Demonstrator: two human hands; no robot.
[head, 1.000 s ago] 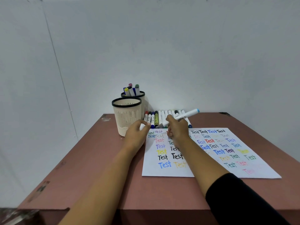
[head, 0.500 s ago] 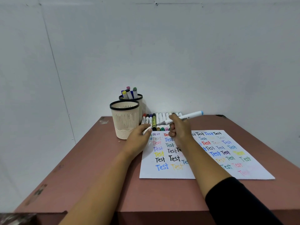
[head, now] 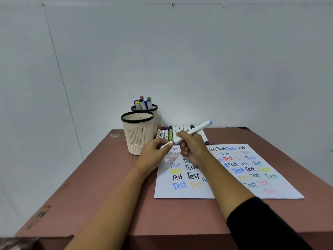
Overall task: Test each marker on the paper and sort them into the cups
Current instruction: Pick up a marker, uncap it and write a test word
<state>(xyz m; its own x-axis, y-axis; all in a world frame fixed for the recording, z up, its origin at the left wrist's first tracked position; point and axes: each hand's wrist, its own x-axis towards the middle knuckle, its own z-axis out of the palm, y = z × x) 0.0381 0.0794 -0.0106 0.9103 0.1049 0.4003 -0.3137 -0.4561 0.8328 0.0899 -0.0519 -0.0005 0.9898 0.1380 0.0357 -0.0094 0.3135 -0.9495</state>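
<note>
Both hands meet over the far left corner of the paper (head: 270, 186), with marker and cap almost joined.

The right hand (head: 193, 148) grips a white marker (head: 199, 129) with a light blue end, slanted up to the right. Its tip is blurred, so whether it touches the cap (head: 164, 146) pinched by the left hand (head: 153, 154) cannot be told. The hands hide several written words. Just beyond the knuckles lies a row of markers (head: 166, 133), partly covered. Left of the left hand stands a cup (head: 137, 138); a second cup (head: 154, 107) behind it, mostly hidden, holds markers.
</note>
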